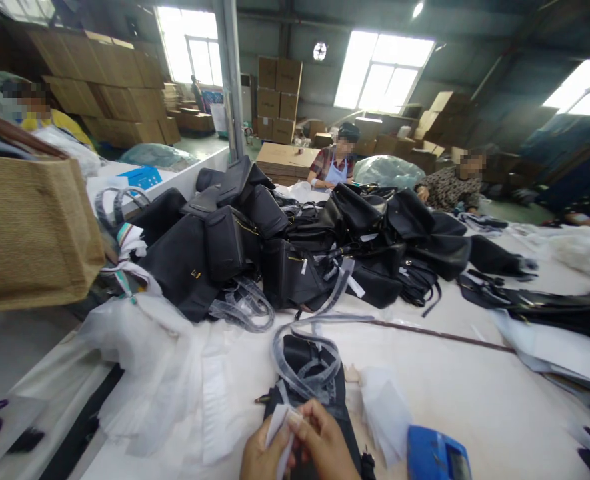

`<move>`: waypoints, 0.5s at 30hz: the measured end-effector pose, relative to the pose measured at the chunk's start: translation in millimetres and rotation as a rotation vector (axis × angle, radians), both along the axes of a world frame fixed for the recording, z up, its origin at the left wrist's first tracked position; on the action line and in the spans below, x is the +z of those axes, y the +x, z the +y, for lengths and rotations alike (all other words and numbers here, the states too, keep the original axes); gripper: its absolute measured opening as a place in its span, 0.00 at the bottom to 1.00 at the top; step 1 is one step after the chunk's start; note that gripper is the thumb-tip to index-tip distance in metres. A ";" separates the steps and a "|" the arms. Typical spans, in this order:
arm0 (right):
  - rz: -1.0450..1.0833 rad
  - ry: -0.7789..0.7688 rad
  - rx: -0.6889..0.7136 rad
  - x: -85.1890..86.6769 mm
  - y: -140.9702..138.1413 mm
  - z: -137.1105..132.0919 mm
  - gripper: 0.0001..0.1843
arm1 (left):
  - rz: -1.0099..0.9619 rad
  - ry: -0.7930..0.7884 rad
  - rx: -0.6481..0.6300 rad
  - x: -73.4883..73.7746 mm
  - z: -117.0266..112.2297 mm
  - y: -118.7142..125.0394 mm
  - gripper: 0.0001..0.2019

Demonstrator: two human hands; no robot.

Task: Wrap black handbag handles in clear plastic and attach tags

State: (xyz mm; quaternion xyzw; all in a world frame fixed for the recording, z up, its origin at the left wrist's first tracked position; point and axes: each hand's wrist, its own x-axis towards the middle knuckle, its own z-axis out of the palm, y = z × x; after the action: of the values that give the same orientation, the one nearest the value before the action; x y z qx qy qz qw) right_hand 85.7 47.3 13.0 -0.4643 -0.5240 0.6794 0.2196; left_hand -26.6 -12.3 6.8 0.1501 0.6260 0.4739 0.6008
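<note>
White table (495, 400): I note left hand (262, 457) and right hand (322, 443) nearly closed, pinching a white slip (277, 427) over a black bag (343, 413).

White slip (277, 427) in both hands (261, 457) (323, 441)

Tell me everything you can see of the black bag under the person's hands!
The black bag lies on the white table, its long side pointing away from the person, and looks like leather. A strap in clear wrapping loops over its far part. The left hand and right hand hold a white slip above its near part, which they partly hide; whether they touch the bag is unclear. Its nearest end is out of view.
</note>
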 end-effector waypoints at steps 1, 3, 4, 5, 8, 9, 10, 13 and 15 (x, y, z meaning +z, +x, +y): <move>0.029 -0.020 0.019 -0.7 2.3 0.0 0.23 | -0.009 -0.001 0.003 2.8 0.1 -1.3 0.34; 0.038 -0.014 0.021 -4.5 6.7 -1.2 0.24 | -0.011 -0.004 0.009 3.7 -1.0 -1.7 0.32; 0.024 0.005 0.007 -7.5 8.2 -2.4 0.24 | -0.001 -0.011 0.011 1.4 -1.8 -0.6 0.32; 0.001 0.028 -0.015 -11.0 9.1 -3.9 0.23 | 0.019 -0.021 0.012 -2.4 -2.5 1.5 0.33; -0.098 0.082 -0.086 -22.5 8.3 -8.7 0.23 | 0.132 -0.034 0.040 -17.6 -3.1 11.3 0.33; -0.133 0.086 -0.112 -25.7 7.2 -10.1 0.23 | 0.173 -0.014 0.065 -22.1 -3.0 14.6 0.32; -0.165 0.082 -0.140 -28.4 6.0 -11.2 0.22 | 0.214 0.019 0.092 -25.7 -3.0 17.5 0.31; -0.212 0.031 -0.243 -32.5 2.8 -13.2 0.21 | 0.383 0.079 0.064 -31.6 -5.1 22.2 0.24; -0.189 -0.021 -0.309 -32.9 1.8 -13.6 0.20 | 0.546 0.078 -0.071 -34.1 -8.4 23.1 0.18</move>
State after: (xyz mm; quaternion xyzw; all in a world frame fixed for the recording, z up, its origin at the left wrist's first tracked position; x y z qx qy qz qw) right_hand 87.5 33.7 -19.9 -0.6034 -0.4575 0.5964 0.2662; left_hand -3.5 -20.7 -27.3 0.3172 0.7403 0.4182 0.4201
